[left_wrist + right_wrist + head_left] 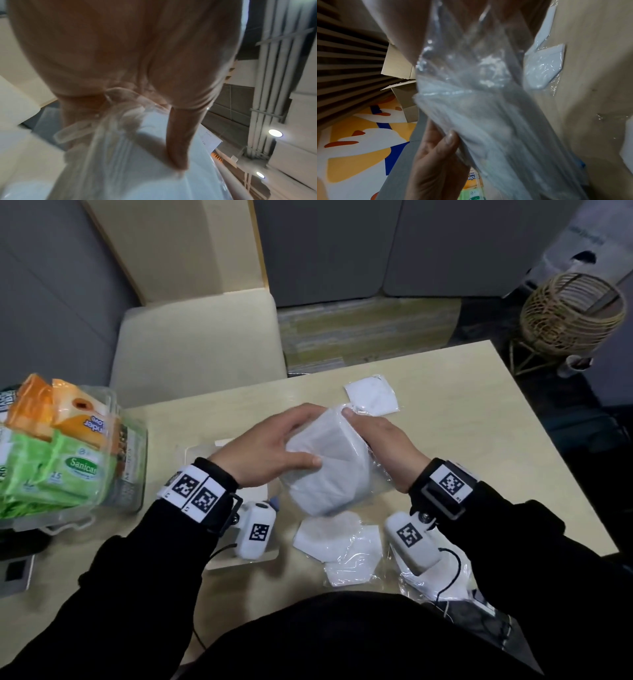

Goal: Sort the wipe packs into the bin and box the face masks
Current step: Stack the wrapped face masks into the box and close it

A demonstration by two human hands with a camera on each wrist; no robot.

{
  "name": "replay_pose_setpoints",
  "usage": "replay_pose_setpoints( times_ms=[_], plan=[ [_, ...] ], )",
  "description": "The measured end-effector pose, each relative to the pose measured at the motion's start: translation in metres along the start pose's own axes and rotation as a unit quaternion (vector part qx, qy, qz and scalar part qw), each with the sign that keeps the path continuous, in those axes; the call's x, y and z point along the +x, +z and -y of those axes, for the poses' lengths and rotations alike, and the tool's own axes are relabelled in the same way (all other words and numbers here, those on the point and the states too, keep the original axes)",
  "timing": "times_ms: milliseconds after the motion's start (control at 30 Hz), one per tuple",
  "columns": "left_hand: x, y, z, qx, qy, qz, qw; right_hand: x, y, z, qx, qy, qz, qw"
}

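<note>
Left hand (270,446) raised over the table (479,440), palm turned inward, thumb laid flat across the near face of a stack of wrapped face masks (329,463), fingers curled round its far left edge. Right hand (380,446) opposite, clasping the stack's right side, thumb tip on the top far corner, loose clear wrap bunched under the palm. Stack held between both hands, above the table top, tilted toward the body. Seen from the right wrist, crumpled plastic wrap fills the middle, with the left hand's thumb (450,136) pressed on its lower edge.

Directly below the stack, two loose wrapped masks (339,542) lying overlapped on the table near its front edge. Another single wrapped mask (373,395) flat on the table just beyond the right hand. Beneath the left wrist, an open white box (226,446), mostly hidden by the forearm. Far left, a clear bin (133,474) heaped with green and orange wipe packs (68,460). Beyond the table, a cream chair (198,344) and a wicker basket (568,309)
</note>
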State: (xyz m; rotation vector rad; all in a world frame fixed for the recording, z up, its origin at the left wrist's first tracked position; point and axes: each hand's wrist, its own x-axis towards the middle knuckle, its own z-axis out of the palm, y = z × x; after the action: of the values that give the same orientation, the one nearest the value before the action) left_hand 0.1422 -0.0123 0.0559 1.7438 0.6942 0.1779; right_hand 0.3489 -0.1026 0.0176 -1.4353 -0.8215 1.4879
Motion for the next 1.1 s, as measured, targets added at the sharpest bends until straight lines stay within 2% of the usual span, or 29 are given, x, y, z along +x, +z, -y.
replay_pose_setpoints(
  times_ms=[67,133,200,233,333,467,600,667,767,833,933,1000,1100],
  plan=[
    [0.0,0.01,0.007,-0.053,-0.022,0.001,0.998,-0.002,-0.003,-0.004,0.018,0.041,0.027,0.999],
    [-0.002,0.018,0.019,-0.057,-0.039,-0.043,0.997,-0.008,-0.008,-0.009,0.029,0.052,0.078,0.995],
    [-0.003,0.028,0.03,-0.023,-0.046,-0.099,0.994,-0.013,-0.013,-0.017,-0.038,0.041,0.119,0.991],
    [-0.003,0.035,0.035,-0.008,-0.047,-0.118,0.992,-0.014,-0.017,-0.023,-0.092,0.018,0.116,0.989],
    [0.009,0.059,0.05,0.019,-0.056,-0.154,0.986,-0.008,-0.032,-0.043,-0.266,-0.068,0.037,0.961],
    [0.039,0.09,0.078,0.117,-0.088,-0.164,0.976,-0.005,-0.056,-0.078,-0.3,-0.112,-0.028,0.947],
    [0.07,0.115,0.1,0.244,-0.12,-0.12,0.955,0.003,-0.073,-0.106,-0.382,-0.118,-0.055,0.915],
    [0.082,0.124,0.11,0.245,-0.136,-0.122,0.952,0.008,-0.075,-0.111,-0.442,-0.111,-0.057,0.889],
    [0.088,0.128,0.123,0.162,-0.15,-0.165,0.961,0.018,-0.074,-0.113,-0.496,-0.099,-0.065,0.86],
    [0.086,0.129,0.133,0.108,-0.162,-0.19,0.962,0.024,-0.074,-0.113,-0.479,-0.106,-0.073,0.868],
    [0.079,0.13,0.148,0.058,-0.188,-0.205,0.959,0.03,-0.074,-0.117,-0.362,-0.103,-0.086,0.922],
    [0.076,0.13,0.155,0.029,-0.192,-0.206,0.959,0.031,-0.074,-0.127,-0.293,-0.094,-0.09,0.947],
    [0.073,0.123,0.156,-0.02,-0.183,-0.206,0.961,0.032,-0.069,-0.145,-0.256,-0.089,-0.106,0.957]
  ],
)
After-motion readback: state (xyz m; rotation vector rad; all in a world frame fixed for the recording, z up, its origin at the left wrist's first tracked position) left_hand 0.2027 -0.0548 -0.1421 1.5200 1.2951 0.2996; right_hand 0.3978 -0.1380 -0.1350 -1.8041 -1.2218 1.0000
